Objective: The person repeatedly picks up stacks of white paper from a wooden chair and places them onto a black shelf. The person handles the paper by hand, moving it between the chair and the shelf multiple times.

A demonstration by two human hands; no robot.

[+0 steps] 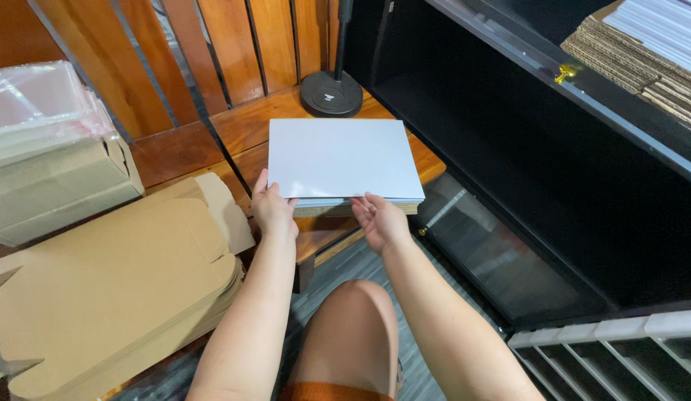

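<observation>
Both hands on a stack of white boards

Left hand point(273, 210) and right hand point(380, 220) pinch the near edge of the white board stack point(342, 158) on the wooden worktop point(245, 130); flattened cardboard boxes point(115, 286) lie left.

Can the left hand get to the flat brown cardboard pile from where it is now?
Probably yes: the left hand grips the white stack, and the cardboard pile lies just beside it with nothing between.

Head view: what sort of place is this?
Probably a small packing or storage corner. Both hands, left hand and right hand, hold a stack of white sheets, beside flattened cardboard boxes and a black cabinet.
</observation>
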